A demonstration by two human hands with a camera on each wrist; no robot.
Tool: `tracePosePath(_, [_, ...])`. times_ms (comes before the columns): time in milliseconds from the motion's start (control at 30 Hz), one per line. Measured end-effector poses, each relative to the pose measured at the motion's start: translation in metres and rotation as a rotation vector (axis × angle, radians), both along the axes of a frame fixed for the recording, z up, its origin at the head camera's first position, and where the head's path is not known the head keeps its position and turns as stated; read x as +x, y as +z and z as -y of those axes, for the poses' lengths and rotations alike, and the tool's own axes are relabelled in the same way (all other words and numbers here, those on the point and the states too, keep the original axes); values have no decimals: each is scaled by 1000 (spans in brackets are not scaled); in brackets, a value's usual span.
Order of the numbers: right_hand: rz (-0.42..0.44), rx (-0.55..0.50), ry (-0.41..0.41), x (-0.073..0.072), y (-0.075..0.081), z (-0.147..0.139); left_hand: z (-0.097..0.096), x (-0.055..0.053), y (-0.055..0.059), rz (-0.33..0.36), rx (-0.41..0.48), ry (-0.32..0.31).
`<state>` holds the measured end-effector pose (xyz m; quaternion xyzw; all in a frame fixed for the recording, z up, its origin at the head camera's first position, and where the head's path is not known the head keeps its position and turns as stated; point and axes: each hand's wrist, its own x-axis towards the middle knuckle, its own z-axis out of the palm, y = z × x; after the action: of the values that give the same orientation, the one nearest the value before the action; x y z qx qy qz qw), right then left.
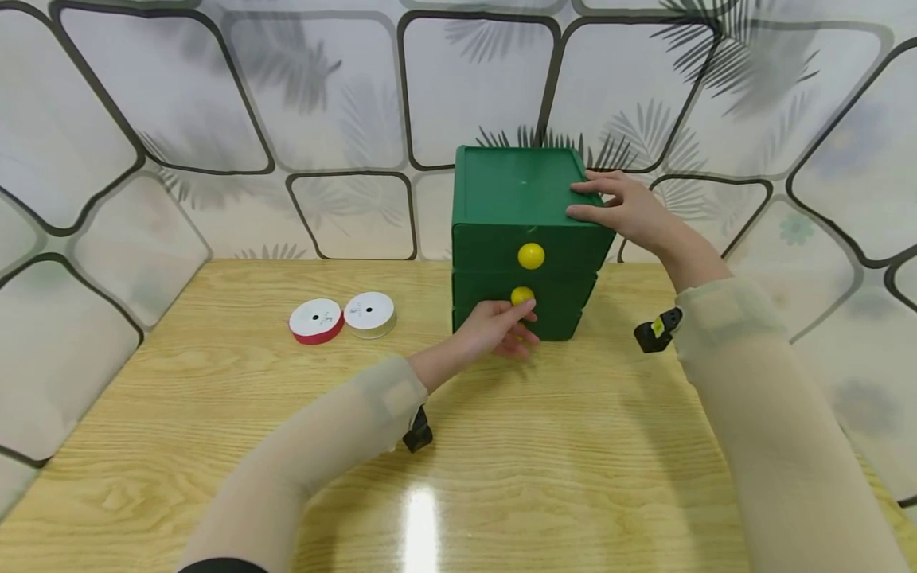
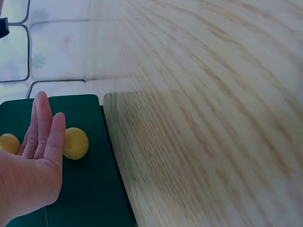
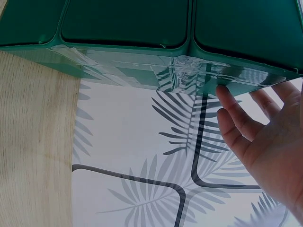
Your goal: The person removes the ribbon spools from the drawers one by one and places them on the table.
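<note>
A green cabinet of stacked drawers (image 1: 494, 247) with yellow ball knobs stands near the back wall. My left hand (image 1: 490, 326) is at its front, fingers extended, just below a yellow knob (image 1: 523, 296). In the left wrist view, this hand (image 2: 35, 161) has its fingers between that knob (image 2: 8, 143) and a lower knob (image 2: 75, 143), which the hand hides in the head view. My right hand (image 1: 623, 207) rests at the cabinet's top right edge with loosely spread fingers. In the right wrist view its fingertips (image 3: 223, 92) are at the cabinet's taped side (image 3: 137, 66).
Left of the cabinet, two ribbon spools lie flat on the wooden table (image 1: 215, 414): one with red ribbon (image 1: 315, 337), the other pale (image 1: 372, 325). A patterned covering (image 1: 344, 119) rises behind and beside the table.
</note>
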<state>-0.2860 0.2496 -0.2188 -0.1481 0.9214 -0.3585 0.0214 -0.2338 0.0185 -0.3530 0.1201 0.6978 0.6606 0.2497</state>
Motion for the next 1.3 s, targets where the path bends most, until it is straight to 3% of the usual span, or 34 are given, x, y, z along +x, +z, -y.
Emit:
tracePosePath(867, [8, 6, 1, -1, 1, 0, -5, 4, 4, 8, 39, 113])
tracePosePath(1300, [3, 4, 5, -2, -1, -1, -2, 18, -3, -5, 20, 71])
